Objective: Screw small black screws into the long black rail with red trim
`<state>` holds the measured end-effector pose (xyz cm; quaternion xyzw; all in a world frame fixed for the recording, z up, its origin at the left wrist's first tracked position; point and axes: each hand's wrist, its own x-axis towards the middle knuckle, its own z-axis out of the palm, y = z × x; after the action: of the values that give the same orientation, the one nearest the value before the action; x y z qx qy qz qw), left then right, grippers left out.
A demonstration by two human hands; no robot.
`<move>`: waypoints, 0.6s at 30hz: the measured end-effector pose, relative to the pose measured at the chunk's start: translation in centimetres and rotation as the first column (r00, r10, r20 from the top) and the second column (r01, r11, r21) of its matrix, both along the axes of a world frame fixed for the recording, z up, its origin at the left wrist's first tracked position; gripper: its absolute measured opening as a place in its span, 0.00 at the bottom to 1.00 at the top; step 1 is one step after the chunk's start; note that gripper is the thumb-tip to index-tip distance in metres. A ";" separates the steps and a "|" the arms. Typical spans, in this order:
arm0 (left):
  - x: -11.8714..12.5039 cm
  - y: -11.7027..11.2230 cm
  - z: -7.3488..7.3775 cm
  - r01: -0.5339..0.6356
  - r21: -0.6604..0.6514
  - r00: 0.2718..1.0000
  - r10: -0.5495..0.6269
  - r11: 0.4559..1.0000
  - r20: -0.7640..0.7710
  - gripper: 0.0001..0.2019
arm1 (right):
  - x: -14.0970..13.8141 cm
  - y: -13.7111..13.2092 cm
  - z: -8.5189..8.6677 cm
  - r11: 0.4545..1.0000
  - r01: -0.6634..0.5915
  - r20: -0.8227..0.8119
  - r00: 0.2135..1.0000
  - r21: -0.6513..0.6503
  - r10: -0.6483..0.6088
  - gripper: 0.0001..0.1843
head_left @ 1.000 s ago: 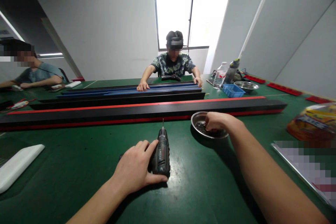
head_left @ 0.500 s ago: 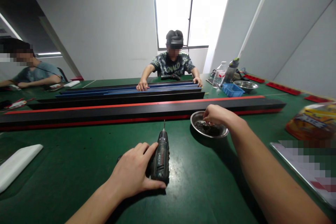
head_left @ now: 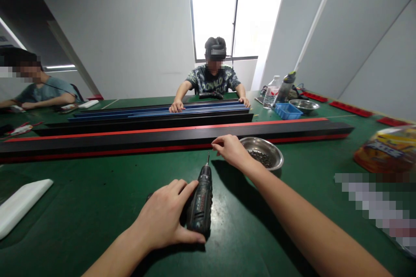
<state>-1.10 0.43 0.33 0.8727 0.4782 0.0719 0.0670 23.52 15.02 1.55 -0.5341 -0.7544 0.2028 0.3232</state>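
Note:
My left hand [head_left: 164, 216] is wrapped round a dark cordless screwdriver [head_left: 200, 199] that stands on the green table [head_left: 81, 207], its bit pointing away from me. My right hand [head_left: 229, 149] hovers just beyond the bit's tip, fingers pinched together on something too small to make out. Right of that hand sits a small steel bowl [head_left: 269, 151] with several dark screws in it. A long black rail with red edges [head_left: 130, 138] lies across the table just past both hands.
A white flat piece [head_left: 19, 203] lies at the left. Further rails, black and blue [head_left: 156, 112], lie beyond, with another person's hands on them. A blue tray [head_left: 287, 111], bottles [head_left: 271, 93] and another steel bowl [head_left: 303, 106] stand at the back right. A snack bag [head_left: 385, 149] sits far right.
My right hand has left the steel bowl and moved left to the screwdriver's bit, fingers pinched. The screwdriver has tilted slightly to the right in my left hand.

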 end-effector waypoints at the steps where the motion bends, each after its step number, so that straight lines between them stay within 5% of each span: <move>1: 0.0 0.0 0.0 0.004 -0.001 1.000 -0.004 1.000 0.001 0.54 | -0.3 0.0 -0.6 1.000 0.008 -0.009 1.000 0.016 -0.008 0.08; 9: 0.4 -0.3 0.2 0.020 -0.008 1.000 -0.020 1.000 0.009 0.56 | -1.1 -0.3 -3.8 0.990 0.127 -0.010 0.992 0.064 -0.126 0.08; 18: 0.6 -0.5 0.3 0.022 -0.012 1.000 -0.022 1.000 0.005 0.57 | -0.5 -0.1 -5.1 0.988 0.151 0.118 0.981 0.033 -0.154 0.10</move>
<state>-0.46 -0.09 0.61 0.8774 0.4687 0.0702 0.0741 22.98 14.91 -3.57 -0.5978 -0.7316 0.1361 0.2981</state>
